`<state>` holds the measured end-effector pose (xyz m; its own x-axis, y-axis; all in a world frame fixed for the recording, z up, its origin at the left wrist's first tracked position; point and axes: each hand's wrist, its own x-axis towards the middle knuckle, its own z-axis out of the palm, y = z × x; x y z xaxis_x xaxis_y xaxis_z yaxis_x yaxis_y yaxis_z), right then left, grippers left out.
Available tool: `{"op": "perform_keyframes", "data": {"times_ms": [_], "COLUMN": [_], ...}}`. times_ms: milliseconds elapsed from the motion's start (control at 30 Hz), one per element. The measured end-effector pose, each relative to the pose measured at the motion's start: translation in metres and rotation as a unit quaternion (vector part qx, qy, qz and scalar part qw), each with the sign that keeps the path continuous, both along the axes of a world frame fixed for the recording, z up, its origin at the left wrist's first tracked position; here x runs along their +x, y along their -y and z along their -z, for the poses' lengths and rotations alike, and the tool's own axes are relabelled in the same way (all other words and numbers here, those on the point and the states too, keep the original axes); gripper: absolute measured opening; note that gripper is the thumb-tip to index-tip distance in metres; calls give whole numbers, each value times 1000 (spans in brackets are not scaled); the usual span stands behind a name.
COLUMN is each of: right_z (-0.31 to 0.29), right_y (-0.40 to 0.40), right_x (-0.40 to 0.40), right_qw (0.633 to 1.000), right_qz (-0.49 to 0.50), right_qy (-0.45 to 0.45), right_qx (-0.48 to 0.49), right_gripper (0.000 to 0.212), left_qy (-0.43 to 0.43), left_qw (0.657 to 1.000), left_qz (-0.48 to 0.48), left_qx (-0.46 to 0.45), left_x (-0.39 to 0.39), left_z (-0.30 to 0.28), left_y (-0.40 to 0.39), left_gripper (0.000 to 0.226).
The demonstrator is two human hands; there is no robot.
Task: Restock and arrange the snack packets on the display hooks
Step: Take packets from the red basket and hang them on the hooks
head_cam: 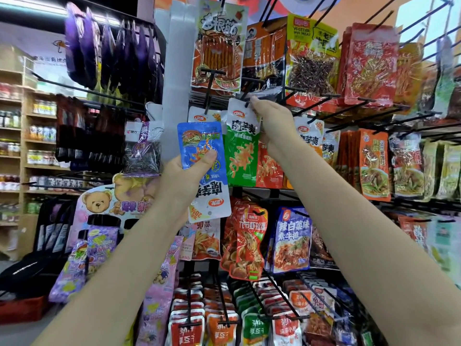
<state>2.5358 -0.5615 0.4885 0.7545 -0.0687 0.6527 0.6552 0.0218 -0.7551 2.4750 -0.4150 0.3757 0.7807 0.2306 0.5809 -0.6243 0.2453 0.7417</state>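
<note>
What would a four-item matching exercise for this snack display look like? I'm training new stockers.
Things:
1. blue packet
2. green packet
3. purple packets
4. bear card

States:
A. hanging in a row at the upper left
B. pinched at its top by the right hand, at a hook
C. at the lower left, below the seed bag
D. held upside down in the left hand

Pairs: 1-D, 2-B, 3-A, 4-C
</note>
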Motion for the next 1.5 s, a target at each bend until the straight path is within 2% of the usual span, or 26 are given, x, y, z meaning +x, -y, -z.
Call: {"op": "perform_keyframes", "data": {"times_ms": [100, 167, 233, 300, 400, 467, 500, 600, 700, 767, 867, 933, 967, 1033, 1133, 1200, 1300, 1433, 1500], "right_z": [13, 27, 37, 39, 35, 34, 35, 36, 42, 45, 46, 46, 47, 50, 51, 48, 45, 39, 33], "right_y": [10, 16, 16, 13, 13, 15, 17, 23, 26, 32, 54, 72, 79, 86, 82, 71, 49, 28, 23], "right_x": [6, 7, 8, 13, 15, 11, 6, -18, -35, -35, -27, -21, -19, -16, -21, -28, -35, -31, -28], "right_qw": [987, 964, 932, 909, 877, 883, 904, 971, 973, 978, 992, 995, 995, 993, 978, 969, 965, 973, 980], "right_qz": [98, 145, 202, 243, 275, 267, 241, 67, -36, -64, -36, 6, 19, 48, 95, 77, -4, -41, -46], "right_qy": [112, 200, 249, 233, 185, 205, 214, 179, 144, 132, 111, 100, 94, 101, 173, 210, 195, 167, 152], "right_qx": [-56, -100, -170, -246, -347, -326, -282, -147, -175, -151, -56, -27, -22, -30, -65, -105, -177, -154, -118], "right_gripper": [8, 19, 34, 40, 32, 20, 22, 31, 13, 14, 18, 15, 13, 16, 17, 10, 7, 7, 11], "left_qy": [0, 6, 10, 13, 18, 20, 20, 22, 33, 29, 21, 25, 29, 43, 58, 57, 40, 57, 68], "left_qw": [1000, 1000, 1000, 1000, 998, 998, 998, 994, 976, 964, 963, 976, 983, 992, 994, 994, 992, 985, 986], "left_qz": [-3, -12, -13, -9, -24, -25, -21, -19, -10, 3, 20, -7, -23, -48, -61, -58, -46, -58, -49], "left_qx": [1, 9, 17, 23, 49, 61, 64, 109, 215, 266, 267, 218, 179, 106, 69, 69, 109, 150, 147], "left_x": [-1, -1, 0, 1, 3, 5, 6, 9, 6, 5, 8, 12, 14, 19, 24, 23, 17, 11, 10], "left_z": [-1, -2, -4, -6, -9, -12, -14, -20, -27, -30, -31, -32, -33, -36, -40, -43, -46, -57, -62], "left_y": [-2, -5, -6, -6, -6, -7, -7, -8, 1, 7, 3, -3, -5, -6, -2, 5, 13, 7, -3], "left_gripper": [5, 5, 5, 6, 7, 8, 9, 9, 4, 9, 25, 16, 9, 19, 18, 9, 7, 18, 4]}}
